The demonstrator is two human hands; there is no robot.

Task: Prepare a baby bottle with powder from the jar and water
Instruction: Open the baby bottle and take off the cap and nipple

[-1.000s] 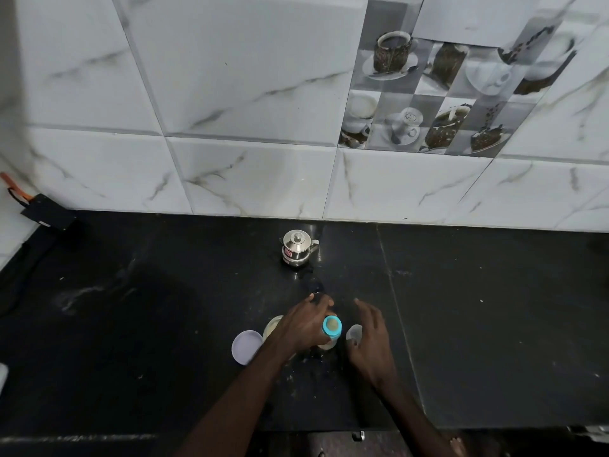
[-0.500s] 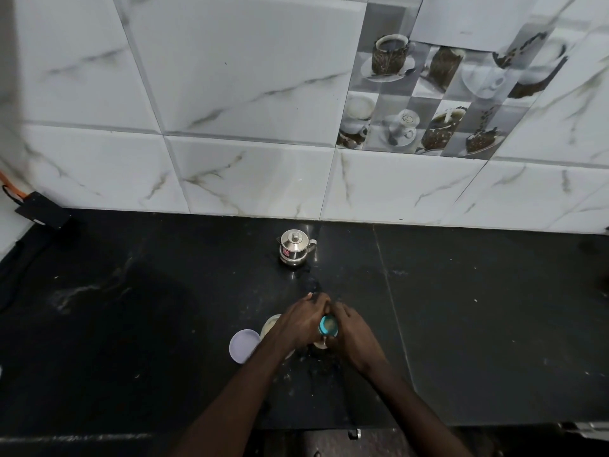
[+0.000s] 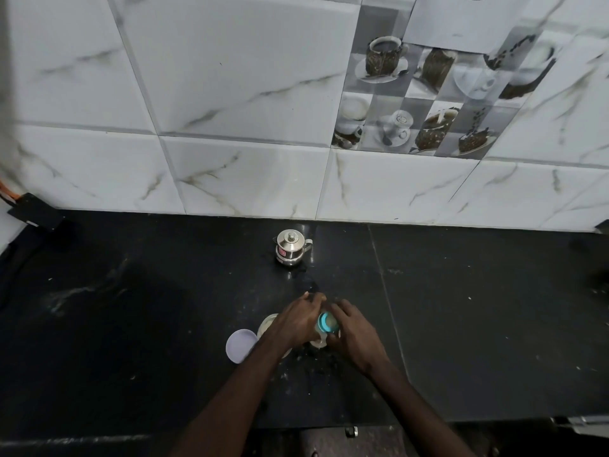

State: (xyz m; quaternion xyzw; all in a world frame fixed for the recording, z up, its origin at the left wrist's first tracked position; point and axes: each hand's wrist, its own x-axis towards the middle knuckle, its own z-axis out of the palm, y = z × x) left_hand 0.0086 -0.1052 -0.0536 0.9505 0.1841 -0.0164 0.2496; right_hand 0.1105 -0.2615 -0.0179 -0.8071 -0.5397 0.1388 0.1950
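Observation:
The baby bottle (image 3: pixel 324 328) stands on the black counter (image 3: pixel 478 324) in the middle, with a teal ring at its top and a pale body below. My left hand (image 3: pixel 298 323) wraps the bottle from the left. My right hand (image 3: pixel 354 333) closes on it from the right, fingers by the teal ring. The open powder jar (image 3: pixel 266 325) sits just left of the bottle, mostly hidden under my left wrist. Its round white lid (image 3: pixel 240 345) lies flat on the counter to the left of the jar.
A small lidded steel pot (image 3: pixel 290 248) with a red label stands further back near the tiled wall (image 3: pixel 247 94). A black box with an orange cable (image 3: pixel 31 211) sits at the far left corner. The counter's front edge (image 3: pixel 329 430) runs below my arms.
My right hand came in from the right, where it hovered open beside the bottle, and now clasps the bottle together with the left hand. The left hand has stayed on the bottle.

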